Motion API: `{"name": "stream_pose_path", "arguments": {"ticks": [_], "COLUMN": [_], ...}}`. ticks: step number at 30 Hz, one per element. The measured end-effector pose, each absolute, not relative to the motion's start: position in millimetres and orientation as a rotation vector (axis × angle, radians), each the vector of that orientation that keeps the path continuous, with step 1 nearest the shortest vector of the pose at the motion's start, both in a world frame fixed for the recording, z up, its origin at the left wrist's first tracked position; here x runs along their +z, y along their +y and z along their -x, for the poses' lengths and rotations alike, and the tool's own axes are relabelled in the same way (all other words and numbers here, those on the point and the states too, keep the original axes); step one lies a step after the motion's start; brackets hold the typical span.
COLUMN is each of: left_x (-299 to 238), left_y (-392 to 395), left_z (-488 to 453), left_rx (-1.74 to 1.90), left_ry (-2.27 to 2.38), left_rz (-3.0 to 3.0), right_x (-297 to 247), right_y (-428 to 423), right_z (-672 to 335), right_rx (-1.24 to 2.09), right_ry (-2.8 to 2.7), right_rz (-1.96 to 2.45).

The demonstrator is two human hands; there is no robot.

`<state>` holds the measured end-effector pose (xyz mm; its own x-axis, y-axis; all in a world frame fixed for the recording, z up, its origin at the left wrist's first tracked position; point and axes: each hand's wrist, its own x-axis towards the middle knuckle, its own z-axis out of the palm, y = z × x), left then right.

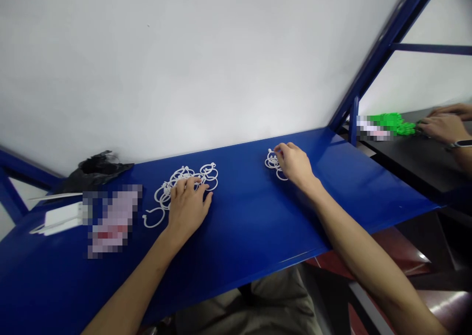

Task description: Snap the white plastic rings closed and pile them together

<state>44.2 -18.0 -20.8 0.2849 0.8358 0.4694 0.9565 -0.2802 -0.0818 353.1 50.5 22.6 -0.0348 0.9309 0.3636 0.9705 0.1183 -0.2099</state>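
A tangled pile of white plastic curtain rings (177, 176), open hoops with small knobbed ends, lies on the blue tabletop (239, 217). My left hand (187, 202) rests over the near side of that pile, fingers spread and touching the rings. One separate ring (155, 226) lies at the pile's lower left. Farther right, a smaller group of the same rings (272, 163) sits near the back edge. My right hand (294, 164) is just above it with fingers curled together; its fingertips cover part of the group, and whatever they pinch is hidden.
To the left are a black plastic bag (98, 170), white flat pieces (63, 218) and a blurred pinkish packet (116, 219). A white wall rises behind the table. Beyond the blue frame (379, 54) at right, another person's hands (442, 126) work beside bright green pieces (394, 123).
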Motion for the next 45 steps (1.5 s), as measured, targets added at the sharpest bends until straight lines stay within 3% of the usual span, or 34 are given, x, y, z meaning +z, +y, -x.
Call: {"name": "stream_pose_path", "arguments": {"ticks": [6, 10, 16, 22, 28, 31, 45], "left_x": [-18.4, -10.4, -4.2, -5.5, -2.7, -2.1, -2.3], "left_y": [-19.9, -25.3, -33.5, -37.0, -39.8, -39.1, -39.9], "left_z": [-44.7, -50.3, -59.5, -63.8, -71.5, -73.8, -74.8], "left_rx": [-0.614, -0.767, -0.920, -0.982, -1.261, -1.237, -1.239], "left_ry": [-1.555, -1.445, -1.297, -1.291, -1.712, -1.858, -1.852], "left_rz": [2.295, 2.383, 2.473, 2.575, 2.576, 2.603, 2.655], "right_x": [16.8, 14.7, 8.7, 1.9, 3.4, 4.9, 5.0], "right_y": [54.8, 50.7, 23.0, 3.8, 4.0, 1.4, -3.0], "right_z": [-360.5, -349.7, -304.4, -281.5, -286.4, -286.2, -286.8], "right_rx": [-0.168, -0.211, 0.379, 0.853, 0.738, 0.678, 0.600], "right_ry": [-2.008, -1.989, -2.228, -2.117, -2.118, -2.175, -2.297], "right_rz": [1.964, 1.733, 1.080, 1.010, 0.963, 0.927, 0.773]}}
